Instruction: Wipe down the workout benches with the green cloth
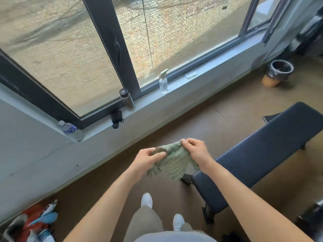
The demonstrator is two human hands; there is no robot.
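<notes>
The green cloth (pixel 172 163) is a soft, muted green with a ribbed weave of paler stripes, rumpled and partly bunched, and it is held in the air in front of the person, above the brown floor (pixel 174 123) and just left of the near end of the dark blue bench (pixel 262 154). Its top edge is drawn between the 2 hands, rising slightly toward the right, while the rest hangs down. The left hand (pixel 148 159) pinches 1 bunched corner, and the right hand (pixel 195 151) pinches the other with curled fingers.

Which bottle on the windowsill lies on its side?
The clear plastic bottle with the blue label, at the left end; the dark flask and the spray bottle stand upright.
</notes>
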